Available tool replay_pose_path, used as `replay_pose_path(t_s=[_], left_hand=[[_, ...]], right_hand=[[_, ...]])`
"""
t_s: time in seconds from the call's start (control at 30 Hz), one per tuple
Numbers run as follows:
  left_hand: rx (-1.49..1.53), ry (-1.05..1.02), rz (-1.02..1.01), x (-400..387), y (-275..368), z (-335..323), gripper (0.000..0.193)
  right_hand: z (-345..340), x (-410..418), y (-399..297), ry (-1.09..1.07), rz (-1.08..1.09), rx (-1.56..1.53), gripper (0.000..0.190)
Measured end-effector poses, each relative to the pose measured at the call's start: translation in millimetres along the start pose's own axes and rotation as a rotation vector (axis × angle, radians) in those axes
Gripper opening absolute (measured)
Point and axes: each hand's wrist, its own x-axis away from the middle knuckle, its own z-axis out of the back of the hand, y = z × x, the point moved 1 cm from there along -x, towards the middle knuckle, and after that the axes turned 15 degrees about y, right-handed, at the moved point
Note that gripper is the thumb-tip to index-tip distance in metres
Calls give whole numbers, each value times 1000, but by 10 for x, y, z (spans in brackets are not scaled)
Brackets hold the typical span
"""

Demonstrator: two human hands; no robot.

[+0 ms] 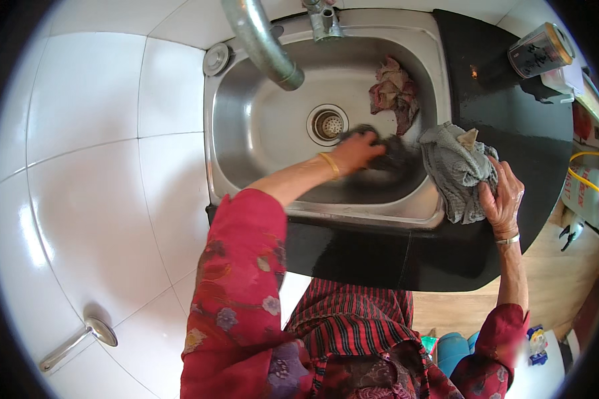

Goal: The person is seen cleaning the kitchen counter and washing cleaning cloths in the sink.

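Over the steel sink (274,134), my left hand (357,153) reaches down and grips a dark cloth (397,153). Both are blurred, so the exact finger hold is hard to see. My right hand (504,197) holds the right side of a bunched grey cloth (456,169), which lies across the sink's right rim and the black countertop (359,249). A crumpled reddish-brown cloth (394,95) lies in the right part of the basin. Left of the dark cloth is the drain strainer (331,124).
A curved metal spout (267,47) hangs over the basin near a metal tap (324,22). A round drain cover (216,59) sits at the back left corner. A can (540,50) stands on the right countertop. White tiles (90,199) wall the left side, bearing a metal hook (80,344).
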Motion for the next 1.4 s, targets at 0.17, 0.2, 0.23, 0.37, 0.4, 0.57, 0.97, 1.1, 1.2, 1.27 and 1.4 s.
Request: replay_pose_path(t_s=[0.17, 0.2, 0.23, 0.37, 0.4, 0.57, 0.97, 1.1, 1.2, 1.27, 1.4], left_hand=[[-277, -65, 502, 663, -746, 553, 49], [-304, -55, 606, 776, -871, 640, 50], [-313, 112, 674, 917, -960, 727, 46], [-541, 441, 783, 1274, -1043, 971, 54], [-539, 451, 790, 1311, -1009, 1084, 54], [823, 733, 1132, 916, -218, 1907, 37], [1710, 577, 426, 230, 793, 2758, 43], [1690, 589, 521, 219, 772, 2851, 41], [1669, 549, 550, 190, 766, 2915, 41], [1677, 502, 541, 155, 730, 2912, 41], [1799, 487, 515, 225, 713, 2825, 41]], right_hand=[[53, 16, 34, 26, 44, 35, 36], [42, 18, 36, 34, 51, 34, 36], [27, -2, -1, 34, 46, 14, 34], [51, 2, -14, 39, 33, 15, 31], [58, 9, -46, 43, 25, 20, 29], [55, -11, -187, 14, -400, -136, 25], [-661, -318, -1253, 190, -1378, -1549, 38], [-932, -413, -1547, 148, -1551, -1819, 43], [-1312, -400, -1464, 134, -1531, -1849, 43], [-1509, -331, -1397, 131, -1538, -1805, 37], [-1712, -195, -1423, 128, -1559, -1618, 29]])
